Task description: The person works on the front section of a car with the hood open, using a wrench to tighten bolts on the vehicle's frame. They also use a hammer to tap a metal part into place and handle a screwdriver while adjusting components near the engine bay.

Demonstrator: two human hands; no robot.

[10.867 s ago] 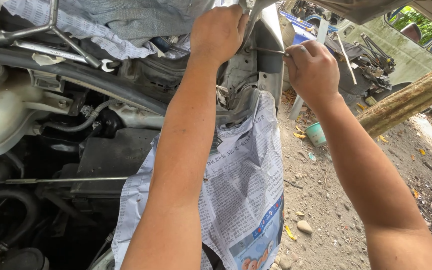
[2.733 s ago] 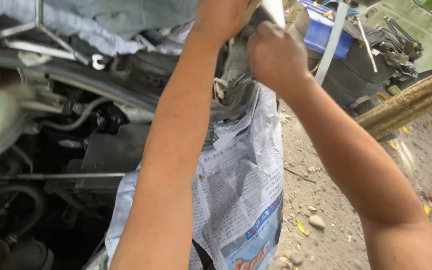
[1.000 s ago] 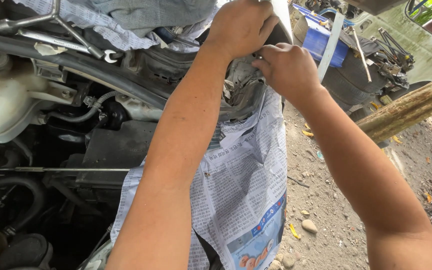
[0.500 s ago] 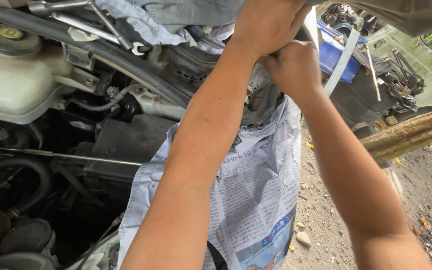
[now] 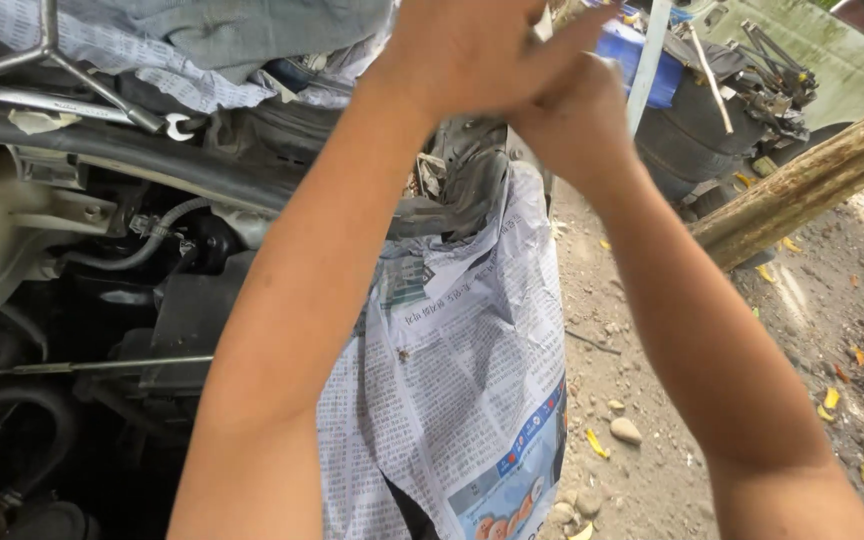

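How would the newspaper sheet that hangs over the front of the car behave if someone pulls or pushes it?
The newspaper sheet is probably floppy and light: it drapes and creases over the car front and hangs freely below. It likely tears easily, since it looks thin and already crumpled near the top, where both the left hand and the right hand are raised. A push would probably just fold it.

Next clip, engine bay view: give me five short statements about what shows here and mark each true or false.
1. Both hands are raised together at the top of the view. True: left hand and right hand meet there.
2. Newspaper hangs down over the car's front edge. True.
3. The ground is clean tile. False: it is dirt with stones and yellow leaves.
4. A wrench lies near the top left. True.
5. The wooden pole stands upright. False: it slants.
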